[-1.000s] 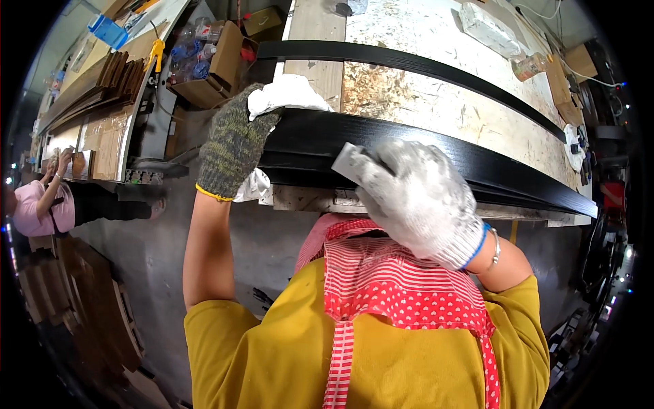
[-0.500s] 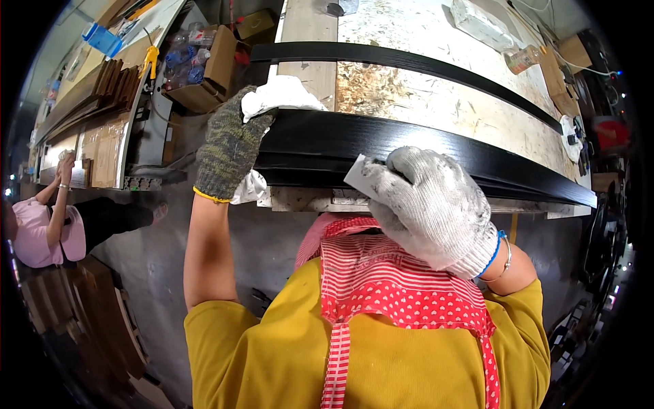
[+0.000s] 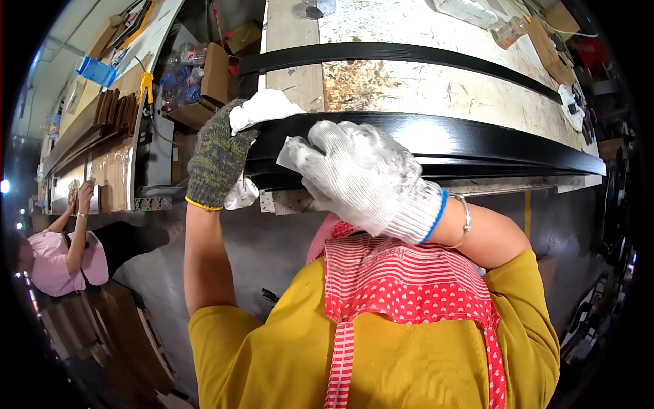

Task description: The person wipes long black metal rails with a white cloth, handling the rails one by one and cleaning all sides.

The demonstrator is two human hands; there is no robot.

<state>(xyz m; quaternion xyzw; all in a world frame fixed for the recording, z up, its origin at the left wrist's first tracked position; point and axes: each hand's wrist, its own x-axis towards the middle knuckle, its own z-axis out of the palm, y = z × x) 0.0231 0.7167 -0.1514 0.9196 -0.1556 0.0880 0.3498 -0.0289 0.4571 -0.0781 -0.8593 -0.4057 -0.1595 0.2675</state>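
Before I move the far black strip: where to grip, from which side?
I'd take the far strip by its left end, coming from the left, fingers under: that end appears to jut past the bench edge, while most of the strip lies across the bench. The left hand is nearer it.

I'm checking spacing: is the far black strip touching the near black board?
Apart. The head view shows a band of tabletop between the far strip and the near board.

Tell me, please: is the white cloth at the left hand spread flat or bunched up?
Bunched up. The white cloth bulges in creased folds at the left hand, rather than lying flat on the black board.
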